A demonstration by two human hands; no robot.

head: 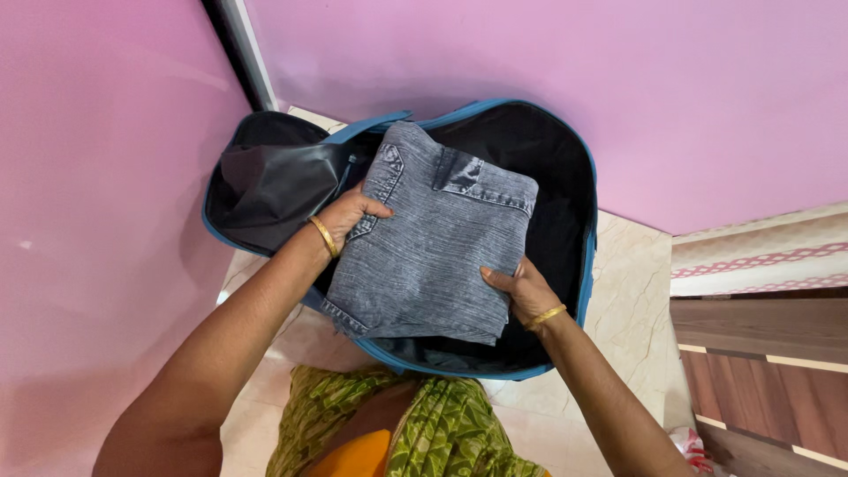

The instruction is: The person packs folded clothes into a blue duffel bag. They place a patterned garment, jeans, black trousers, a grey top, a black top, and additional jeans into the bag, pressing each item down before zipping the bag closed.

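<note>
A folded pair of grey jeans (437, 238) is held over an open blue suitcase (586, 265) with a black lining. My left hand (349, 215) grips the left edge of the jeans, thumb on top, a gold bangle at the wrist. My right hand (521, 290) holds the lower right edge, also with a gold bangle. The suitcase lid (269, 181) leans open to the left against the wall. Dark cloth shows at the bottom of the case under the jeans.
Pink walls (618, 71) close in on the left and back, meeting in a corner behind the suitcase. The floor is pale marble tile (632, 300). A wooden bed frame (760, 353) with a patterned mattress edge stands at the right.
</note>
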